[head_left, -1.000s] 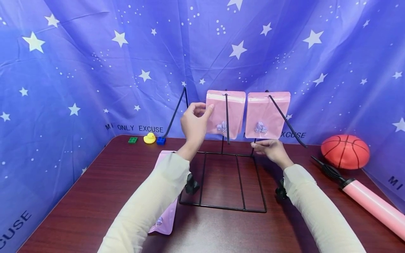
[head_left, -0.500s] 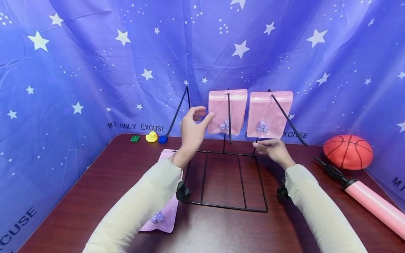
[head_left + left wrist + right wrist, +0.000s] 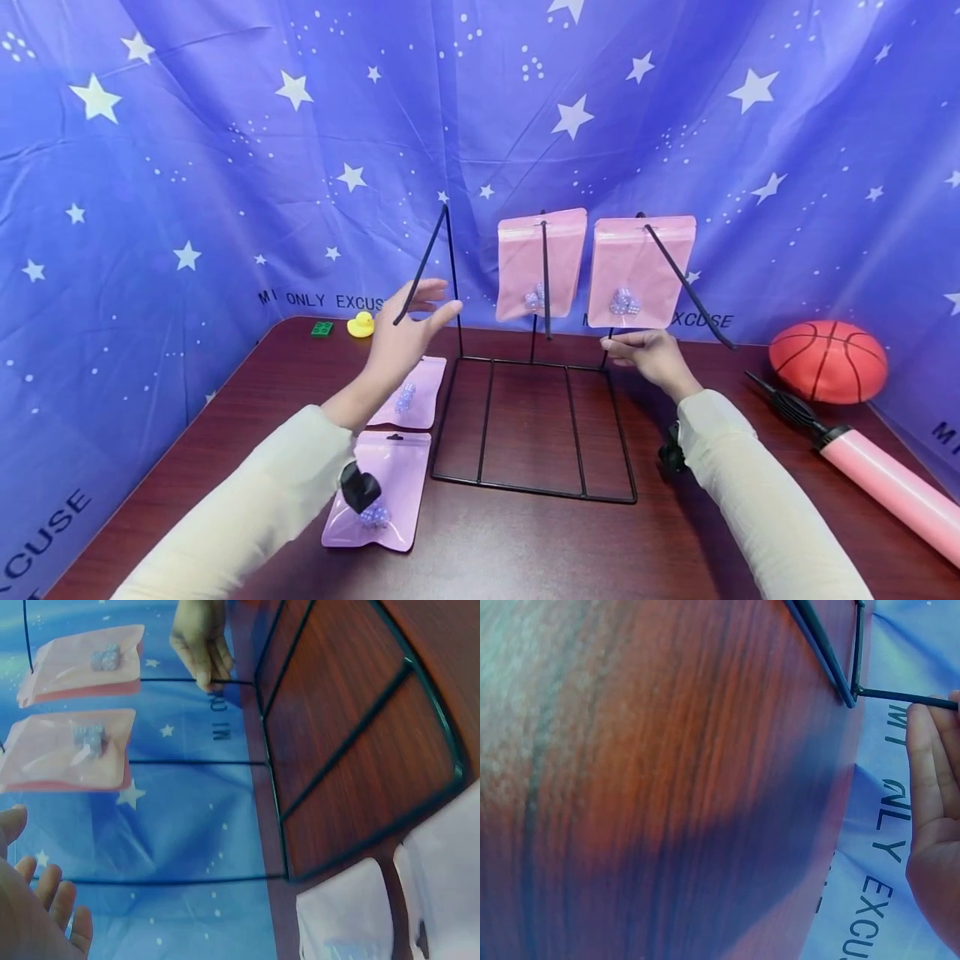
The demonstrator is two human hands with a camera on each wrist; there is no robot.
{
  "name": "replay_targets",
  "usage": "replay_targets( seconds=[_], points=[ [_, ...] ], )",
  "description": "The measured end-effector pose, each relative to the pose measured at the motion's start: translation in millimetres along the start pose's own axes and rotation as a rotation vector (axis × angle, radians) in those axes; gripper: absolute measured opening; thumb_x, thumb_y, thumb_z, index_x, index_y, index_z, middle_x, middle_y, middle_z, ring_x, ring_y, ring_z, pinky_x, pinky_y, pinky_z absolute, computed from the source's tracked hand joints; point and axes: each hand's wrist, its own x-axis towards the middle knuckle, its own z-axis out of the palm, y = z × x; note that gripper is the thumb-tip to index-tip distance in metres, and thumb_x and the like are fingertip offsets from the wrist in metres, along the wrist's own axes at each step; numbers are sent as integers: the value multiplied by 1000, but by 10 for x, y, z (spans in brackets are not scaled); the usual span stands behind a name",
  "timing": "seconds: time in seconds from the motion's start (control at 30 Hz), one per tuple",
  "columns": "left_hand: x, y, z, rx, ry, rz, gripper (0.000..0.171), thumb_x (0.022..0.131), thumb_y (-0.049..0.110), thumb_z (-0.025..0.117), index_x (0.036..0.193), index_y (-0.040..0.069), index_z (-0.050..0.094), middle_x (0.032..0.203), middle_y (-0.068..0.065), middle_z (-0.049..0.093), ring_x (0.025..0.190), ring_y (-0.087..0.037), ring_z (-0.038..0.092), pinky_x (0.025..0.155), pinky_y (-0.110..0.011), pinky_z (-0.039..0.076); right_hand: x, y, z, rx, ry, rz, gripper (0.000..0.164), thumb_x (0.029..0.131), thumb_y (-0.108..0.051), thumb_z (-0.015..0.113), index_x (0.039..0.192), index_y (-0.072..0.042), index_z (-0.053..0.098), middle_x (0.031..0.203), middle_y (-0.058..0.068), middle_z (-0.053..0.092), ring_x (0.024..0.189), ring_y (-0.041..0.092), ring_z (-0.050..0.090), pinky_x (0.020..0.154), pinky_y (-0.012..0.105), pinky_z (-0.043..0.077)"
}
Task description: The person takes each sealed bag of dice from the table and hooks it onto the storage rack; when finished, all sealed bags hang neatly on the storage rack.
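Observation:
A black wire display rack stands on the table with three forward-pointing hooks. Pink pouches with purple dice showing hang on two of them: the middle pouch, slightly tilted, and the right pouch. My right hand pinches the rack's right upright below the right pouch. My left hand is behind the bare left hook, fingers loosely spread and holding nothing; the left wrist view shows the hand apart from the pouches. Under my left arm lie two more pouches, a far one and a near one.
A green toy brick and a yellow rubber duck sit at the back left. On the right are a red basketball and a pink hand pump. A blue starry cloth hangs behind the table.
My left hand has let go of the middle pouch and moved left and down, uncovering the two pouches on the table. The middle pouch has swung slightly. My right hand keeps its place.

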Motion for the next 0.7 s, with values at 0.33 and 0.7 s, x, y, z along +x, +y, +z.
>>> replay_targets(
  seconds=[0.33,0.7],
  points=[
    [-190,-126,-385,78,-28,-71,45,91,24,79,131,8,66,123,-12,71,113,-23,64,92,-36,49,-3,8,-5,33,2,-27,37,95,-14,74,116,15,69,110,28,71,83,12,74,81,39,59],
    [-539,-438,-722,151,-3,-127,41,93,22,76,130,6,66,117,-16,72,106,-24,67,88,-21,48,-13,4,16,66,-8,-29,36,95,-9,72,117,18,66,109,27,71,84,9,73,79,35,59]
  ],
)
